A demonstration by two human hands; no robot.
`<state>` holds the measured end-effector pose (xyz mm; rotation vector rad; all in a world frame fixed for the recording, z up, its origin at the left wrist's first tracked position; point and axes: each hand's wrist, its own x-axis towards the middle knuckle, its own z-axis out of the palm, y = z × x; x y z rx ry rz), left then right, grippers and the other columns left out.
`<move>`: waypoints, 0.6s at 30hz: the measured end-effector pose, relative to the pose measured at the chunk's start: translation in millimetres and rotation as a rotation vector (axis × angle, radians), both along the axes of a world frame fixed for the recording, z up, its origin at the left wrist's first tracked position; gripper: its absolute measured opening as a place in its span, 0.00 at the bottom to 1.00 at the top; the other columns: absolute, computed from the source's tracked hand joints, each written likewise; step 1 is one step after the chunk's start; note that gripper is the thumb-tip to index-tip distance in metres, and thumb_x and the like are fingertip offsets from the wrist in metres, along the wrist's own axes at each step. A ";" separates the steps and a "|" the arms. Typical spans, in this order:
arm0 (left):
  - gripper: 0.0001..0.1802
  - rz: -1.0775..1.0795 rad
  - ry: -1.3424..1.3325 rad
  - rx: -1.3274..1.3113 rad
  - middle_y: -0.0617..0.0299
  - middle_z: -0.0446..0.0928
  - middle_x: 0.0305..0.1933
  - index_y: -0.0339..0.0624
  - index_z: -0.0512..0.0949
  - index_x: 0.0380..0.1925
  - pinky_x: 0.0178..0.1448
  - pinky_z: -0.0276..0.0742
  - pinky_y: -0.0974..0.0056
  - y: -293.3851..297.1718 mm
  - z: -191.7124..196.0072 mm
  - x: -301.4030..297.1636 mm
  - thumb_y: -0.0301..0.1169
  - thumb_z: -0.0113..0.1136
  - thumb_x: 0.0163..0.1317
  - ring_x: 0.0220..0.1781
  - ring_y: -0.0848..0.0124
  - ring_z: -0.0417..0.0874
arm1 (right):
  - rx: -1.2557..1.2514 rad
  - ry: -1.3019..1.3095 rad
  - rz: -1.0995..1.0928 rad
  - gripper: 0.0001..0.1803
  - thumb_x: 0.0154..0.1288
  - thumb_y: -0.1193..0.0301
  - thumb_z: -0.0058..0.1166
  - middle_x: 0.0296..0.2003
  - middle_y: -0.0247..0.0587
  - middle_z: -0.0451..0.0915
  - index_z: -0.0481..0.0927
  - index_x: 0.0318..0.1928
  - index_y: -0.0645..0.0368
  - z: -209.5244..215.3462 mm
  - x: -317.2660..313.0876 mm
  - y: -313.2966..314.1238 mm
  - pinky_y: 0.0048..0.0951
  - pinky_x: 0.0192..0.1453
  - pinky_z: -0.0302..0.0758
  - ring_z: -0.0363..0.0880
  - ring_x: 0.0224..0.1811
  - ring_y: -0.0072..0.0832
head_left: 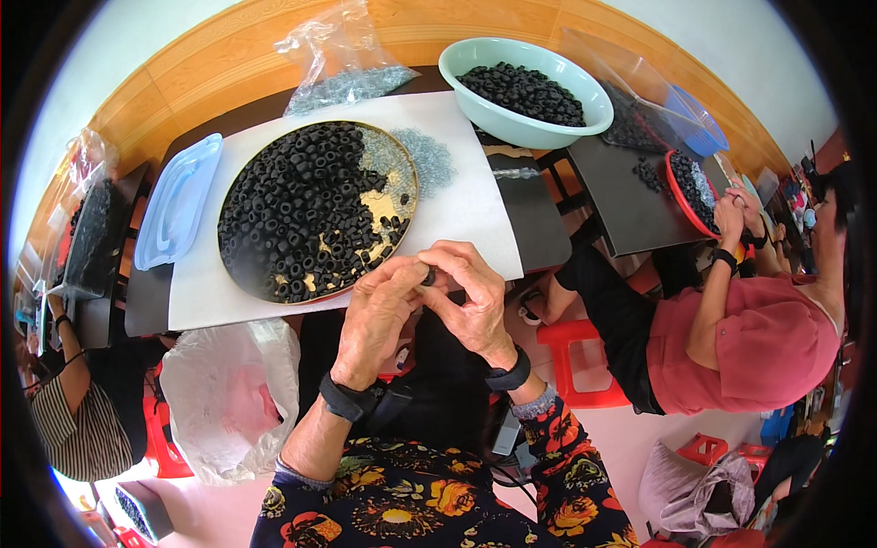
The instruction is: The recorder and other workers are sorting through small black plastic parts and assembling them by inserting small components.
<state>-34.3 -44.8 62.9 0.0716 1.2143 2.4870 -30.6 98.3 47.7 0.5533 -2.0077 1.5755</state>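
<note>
Just off the near edge of the round tray (pixel 225 239), my left hand (pixel 376 310) and my right hand (pixel 468 297) meet. Their fingertips pinch one small black ring-shaped piece (pixel 428 276) between them, which the fingers partly cover. Many black ring-shaped pieces (pixel 306 187) fill most of the tray, with gold patches of its bottom showing through. Small clear, bluish pieces (pixel 425 160) lie at the tray's right side and spill onto the white sheet (pixel 475 215) under it. Whether a clear piece is also in my fingers, I cannot tell.
A pale green basin (pixel 461 96) of black pieces stands at the back right, a bag of clear pieces (pixel 352 87) behind the tray. A blue lid (pixel 178 203) lies left. Below hangs a white plastic bag (pixel 233 402). Co-workers sit at both sides, one in a red shirt (pixel 744 342).
</note>
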 end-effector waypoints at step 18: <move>0.09 0.068 0.040 -0.048 0.64 0.78 0.33 0.35 0.79 0.38 0.40 0.71 0.72 6.8 3.5 3.5 0.30 0.54 0.67 0.34 0.79 0.75 | 0.056 0.048 -0.011 0.23 0.50 0.83 0.64 0.44 0.41 0.76 0.78 0.50 0.62 2.1 -1.0 2.7 0.20 0.32 0.77 0.78 0.30 0.20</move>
